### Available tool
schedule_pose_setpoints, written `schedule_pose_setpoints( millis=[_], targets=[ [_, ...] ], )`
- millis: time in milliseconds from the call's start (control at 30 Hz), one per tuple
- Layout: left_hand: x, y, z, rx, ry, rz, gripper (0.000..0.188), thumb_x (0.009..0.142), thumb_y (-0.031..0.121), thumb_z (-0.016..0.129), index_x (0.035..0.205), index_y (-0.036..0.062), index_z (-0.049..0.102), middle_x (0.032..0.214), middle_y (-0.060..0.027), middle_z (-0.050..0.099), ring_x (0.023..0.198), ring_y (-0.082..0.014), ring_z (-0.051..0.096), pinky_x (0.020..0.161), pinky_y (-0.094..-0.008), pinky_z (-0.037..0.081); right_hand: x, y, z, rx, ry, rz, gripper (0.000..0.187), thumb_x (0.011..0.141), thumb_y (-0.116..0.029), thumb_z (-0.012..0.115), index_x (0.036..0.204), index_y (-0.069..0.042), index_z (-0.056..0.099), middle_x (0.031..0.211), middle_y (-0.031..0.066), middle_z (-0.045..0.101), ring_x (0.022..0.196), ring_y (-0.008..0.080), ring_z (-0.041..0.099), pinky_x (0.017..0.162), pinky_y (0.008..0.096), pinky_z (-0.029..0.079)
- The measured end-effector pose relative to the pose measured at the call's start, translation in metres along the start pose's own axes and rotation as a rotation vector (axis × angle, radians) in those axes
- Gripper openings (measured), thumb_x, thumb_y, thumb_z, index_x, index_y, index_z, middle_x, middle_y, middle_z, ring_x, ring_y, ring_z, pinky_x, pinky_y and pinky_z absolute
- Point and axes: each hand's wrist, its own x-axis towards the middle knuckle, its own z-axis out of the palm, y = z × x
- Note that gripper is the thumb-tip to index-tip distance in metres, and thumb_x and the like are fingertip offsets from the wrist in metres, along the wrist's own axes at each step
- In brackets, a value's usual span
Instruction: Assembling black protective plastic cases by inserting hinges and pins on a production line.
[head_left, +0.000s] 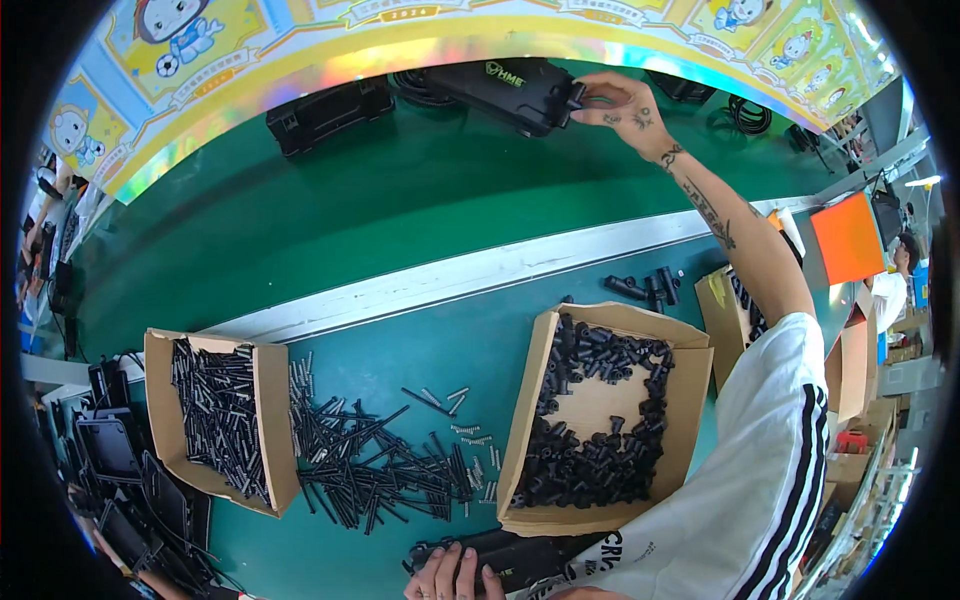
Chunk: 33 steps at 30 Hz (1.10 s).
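At the near edge of the bench my left hand (455, 575) is closed over a long black plastic housing (520, 556), fingers curled across its top. My right arm stretches far forward over the green belt. There my right hand (625, 112) pinches a small black fitting at the end of another black housing (505, 92), which lies under the overhanging banner. Just beyond my left hand, an open cardboard box (508, 490) holds many small black plastic fittings (595, 470), with bare cardboard showing in its middle.
To the left, a cardboard box (280, 440) of dark rods stands beside a loose pile of rods (375, 470) and springs (457, 400). A white rail (400, 290) separates bench and green belt (250, 230). The colourful banner (330, 50) hangs above. Black covers (110, 445) lie far left.
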Motion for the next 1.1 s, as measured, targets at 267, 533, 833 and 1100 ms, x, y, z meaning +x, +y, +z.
schedule_pose_setpoints(
  millis=[267,533,833,1100],
  targets=[
    [0.009,0.002,-0.011,-0.032,0.04,0.044,0.035,0.093,0.029,0.067,0.124,0.012,0.065,0.125,-0.0071,0.065,0.119,-0.0236,0.059,0.099,-0.0412,0.038,-0.021,0.001,-0.038,0.019,0.007,0.039,0.045,0.078,0.008,0.075,0.12,-0.004,0.066,0.111,0.0069,0.065,0.108,0.0181,0.062,0.1,0.0347,0.05],
    [0.006,-0.002,-0.008,-0.02,0.043,0.077,0.031,0.095,0.028,0.064,0.121,0.0123,0.068,0.124,-0.0075,0.066,0.117,-0.0245,0.06,0.097,-0.0406,0.039,-0.047,-0.017,-0.051,0.236,-0.215,0.073,0.053,0.07,0.012,0.075,0.121,0.001,0.067,0.123,0.0088,0.059,0.114,0.0208,0.057,0.103,0.0362,0.046],
    [0.007,-0.001,-0.005,0.03,0.071,0.069,0.03,0.1,0.029,0.053,0.121,0.0137,0.068,0.123,-0.0063,0.067,0.117,-0.0231,0.06,0.099,-0.0403,0.037,-0.058,-0.003,-0.05,0.347,-0.193,0.177,0.057,0.068,-0.004,0.076,0.123,0.002,0.064,0.123,0.0087,0.057,0.116,0.0205,0.056,0.103,0.0333,0.044],
    [0.016,0.006,-0.004,0.044,0.089,0.004,0.027,0.1,0.028,0.052,0.117,0.017,0.07,0.116,-0.0003,0.07,0.113,-0.0192,0.062,0.094,-0.0377,0.039,0.027,0.046,-0.05,0.259,0.294,0.327,0.042,0.088,0.0,0.068,0.129,0.002,0.059,0.121,0.0096,0.064,0.114,0.0211,0.063,0.106,0.0364,0.049]
  ],
)
